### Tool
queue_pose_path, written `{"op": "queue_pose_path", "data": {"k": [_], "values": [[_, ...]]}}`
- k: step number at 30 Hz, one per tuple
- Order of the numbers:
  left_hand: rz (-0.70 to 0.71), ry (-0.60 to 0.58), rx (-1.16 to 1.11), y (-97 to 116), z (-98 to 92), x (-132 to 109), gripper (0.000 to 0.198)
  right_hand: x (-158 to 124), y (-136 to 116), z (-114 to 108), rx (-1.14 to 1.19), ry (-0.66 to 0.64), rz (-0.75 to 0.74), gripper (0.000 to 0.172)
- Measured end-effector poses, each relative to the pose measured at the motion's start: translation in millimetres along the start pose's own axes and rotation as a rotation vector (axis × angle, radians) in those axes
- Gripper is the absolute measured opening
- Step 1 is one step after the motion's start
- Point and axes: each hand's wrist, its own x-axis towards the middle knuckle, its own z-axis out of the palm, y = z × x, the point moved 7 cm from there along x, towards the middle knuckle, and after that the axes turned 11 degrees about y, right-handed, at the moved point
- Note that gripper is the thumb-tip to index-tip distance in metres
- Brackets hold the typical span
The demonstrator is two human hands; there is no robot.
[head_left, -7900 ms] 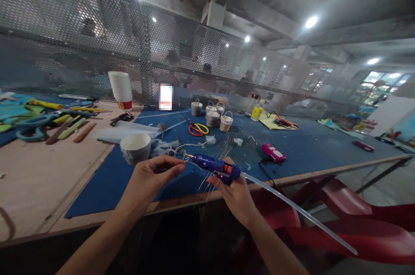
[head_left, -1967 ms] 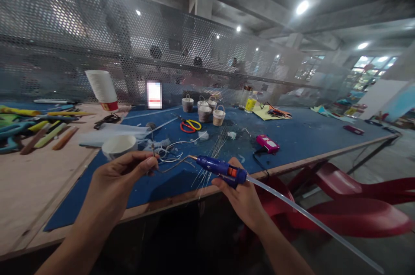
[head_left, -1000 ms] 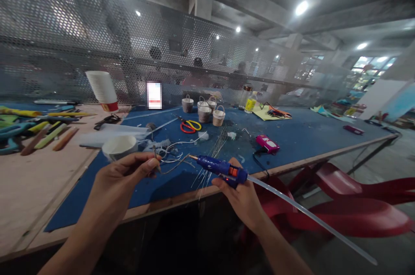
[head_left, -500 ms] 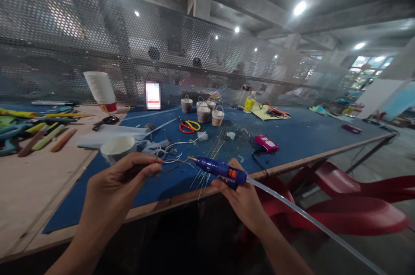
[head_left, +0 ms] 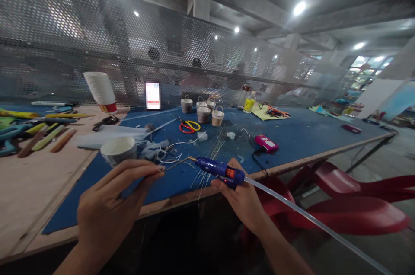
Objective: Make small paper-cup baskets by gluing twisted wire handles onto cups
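Pinching a thin dark strand (head_left: 177, 164) between the fingertips of the left hand (head_left: 112, 199), and lining its far end up right at the nozzle (head_left: 192, 159) of a blue glue gun (head_left: 210, 166), wrapped firmly in the right hand (head_left: 244, 206). Spanning the gap between both hands with that strand! Angling left fingers rightward, nearly straight, back of hand up; aiming the gun leftward, clear glue stick (head_left: 292, 208) trailing behind. Working above a blue work surface (head_left: 301, 136) strewn with thin wires (head_left: 218, 145), white cord (head_left: 168, 151) and red-and-yellow scissors (head_left: 189, 126), just short of little handled buckets (head_left: 203, 113). Facing a perforated screen (head_left: 129, 41), with red chairs (head_left: 350, 219) off right.
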Motion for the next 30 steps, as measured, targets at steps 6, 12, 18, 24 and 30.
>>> {"op": "queue_pose_path", "data": {"k": [6,12,18,24,30], "values": [[0.108,-0.024,0.048,-5.5,1.8,-9.5,0.012,-3.0,-0.9,4.9,0.054,-0.048,0.022,0.015],[0.141,0.025,0.07,4.4,-0.7,-7.7,0.013,-3.1,2.7,2.8,0.032,-0.04,0.051,0.021],[0.258,0.045,0.134,6.5,-2.8,-6.6,0.009,-4.0,8.5,1.2,0.021,-0.039,0.077,0.025],[0.365,0.108,0.112,5.5,-3.7,-2.9,0.006,-4.9,9.1,-1.1,-0.003,-0.051,0.067,0.025],[0.307,0.113,0.118,-2.1,-3.6,0.0,0.007,-6.2,11.0,-0.8,-0.008,-0.078,0.065,0.023]]}}
